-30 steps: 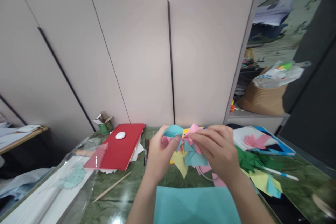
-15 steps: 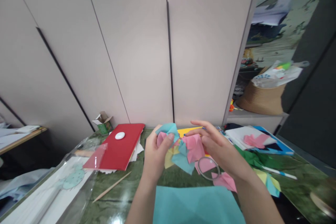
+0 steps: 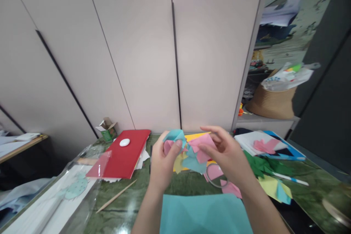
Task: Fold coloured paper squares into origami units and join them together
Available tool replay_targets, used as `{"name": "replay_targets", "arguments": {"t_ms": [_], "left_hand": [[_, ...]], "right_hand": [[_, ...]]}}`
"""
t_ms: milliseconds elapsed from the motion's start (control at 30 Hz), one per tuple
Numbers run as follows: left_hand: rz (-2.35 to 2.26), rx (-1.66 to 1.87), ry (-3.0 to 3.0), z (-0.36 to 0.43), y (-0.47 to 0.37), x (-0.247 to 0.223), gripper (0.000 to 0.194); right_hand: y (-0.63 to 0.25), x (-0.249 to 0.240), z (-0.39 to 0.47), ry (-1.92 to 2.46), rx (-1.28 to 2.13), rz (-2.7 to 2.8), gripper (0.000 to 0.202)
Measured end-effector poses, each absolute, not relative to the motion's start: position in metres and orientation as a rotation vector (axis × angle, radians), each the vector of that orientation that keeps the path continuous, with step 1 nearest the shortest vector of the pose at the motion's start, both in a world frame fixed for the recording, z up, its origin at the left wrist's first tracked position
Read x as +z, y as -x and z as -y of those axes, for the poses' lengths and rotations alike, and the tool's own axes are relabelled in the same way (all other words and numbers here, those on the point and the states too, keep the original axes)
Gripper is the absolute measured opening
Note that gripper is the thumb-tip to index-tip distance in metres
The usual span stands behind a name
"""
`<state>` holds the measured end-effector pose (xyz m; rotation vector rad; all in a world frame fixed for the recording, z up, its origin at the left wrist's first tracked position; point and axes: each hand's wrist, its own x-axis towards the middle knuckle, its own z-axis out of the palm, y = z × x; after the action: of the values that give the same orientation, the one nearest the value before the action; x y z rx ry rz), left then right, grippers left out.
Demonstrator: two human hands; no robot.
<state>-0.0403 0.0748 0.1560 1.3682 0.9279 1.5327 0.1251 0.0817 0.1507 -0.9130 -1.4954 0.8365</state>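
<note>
In the middle, my left hand (image 3: 166, 159) is closed on a folded paper piece (image 3: 175, 137) with blue and pink parts, its thumb pressed on the front. My right hand (image 3: 223, 150) pinches a pink paper flap (image 3: 203, 146) on the right side of the same bundle, with thumb and fingers around its edge. Blue and yellow paper parts (image 3: 193, 161) hang between the hands. Below the right hand, a clear ring (image 3: 217, 175) lies by pink paper pieces (image 3: 231, 189). A blue sheet (image 3: 205, 214) lies at the front edge, between my forearms.
At the left are a red folder (image 3: 124, 157) with a white oval object, a wooden stick (image 3: 116, 196), a small green box (image 3: 108, 131) and a plastic sleeve (image 3: 68, 193). Green paper (image 3: 257, 164), a white marker (image 3: 291, 179) and yellow paper (image 3: 270, 187) lie at the right.
My right hand has closed its fingers onto the pink flap, which is now lifted and spread flatter. The left hand keeps its hold. The view has shifted slightly.
</note>
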Motion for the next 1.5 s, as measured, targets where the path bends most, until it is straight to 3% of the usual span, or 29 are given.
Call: {"name": "replay_targets", "arguments": {"t_ms": [167,500,833,1100,1367,1500], "left_hand": [[-0.995,1.519,-1.505,-0.072,0.040,0.160,0.016],[-1.032,1.546,-1.776,-0.069,0.042,0.162,0.010],[-1.086,1.584,-2.010,-0.072,0.038,0.155,0.007],[-1.057,1.528,-1.805,-0.071,0.037,0.154,0.016],[-0.929,1.524,-1.662,-0.072,0.037,0.156,0.009],[-0.917,1.573,-1.592,-0.073,0.036,0.156,0.013]], "right_hand": [[-0.122,0.143,-0.081,1.001,0.449,1.524,0.022],[-0.119,0.152,-0.070,0.754,0.055,1.724,0.015],[-0.122,0.150,-0.075,0.747,0.113,1.732,0.014],[-0.118,0.155,-0.073,0.906,0.196,1.576,0.007],[-0.118,0.148,-0.074,1.002,0.083,1.501,0.013],[-0.118,0.148,-0.073,1.037,0.215,1.460,0.028]]}}
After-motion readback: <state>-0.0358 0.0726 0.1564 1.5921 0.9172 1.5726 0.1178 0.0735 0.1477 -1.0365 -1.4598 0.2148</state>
